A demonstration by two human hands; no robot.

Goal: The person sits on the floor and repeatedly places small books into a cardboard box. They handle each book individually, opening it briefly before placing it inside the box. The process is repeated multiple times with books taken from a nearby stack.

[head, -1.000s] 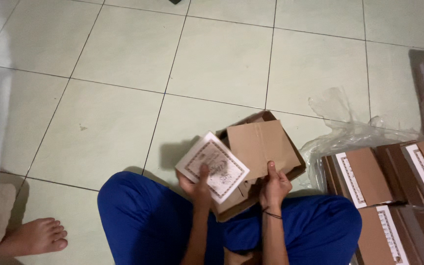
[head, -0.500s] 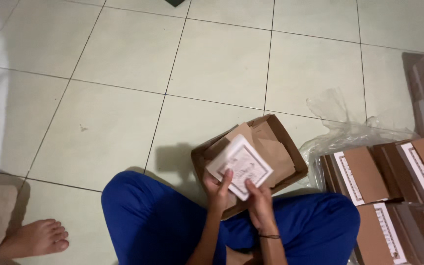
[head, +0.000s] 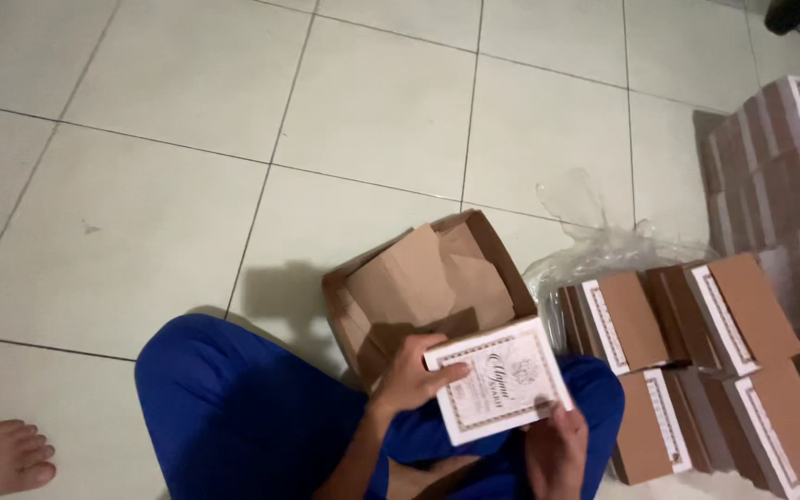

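Both hands grip the white lid flap (head: 500, 384) of the brown box (head: 418, 287), left hand (head: 409, 375) & right hand (head: 556, 444) closed on it; forcing it could crease the card

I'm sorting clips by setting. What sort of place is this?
Probably a home or small workroom floor used for packing by hand: pale tiled floor, flat brown boxes stacked beside clear plastic wrap, and a person seated cross-legged, both hands on a box's white printed lid.

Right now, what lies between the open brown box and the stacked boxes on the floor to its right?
In the head view, crumpled clear plastic wrap lies between the open brown box and the stacked boxes, partly over the floor tiles.
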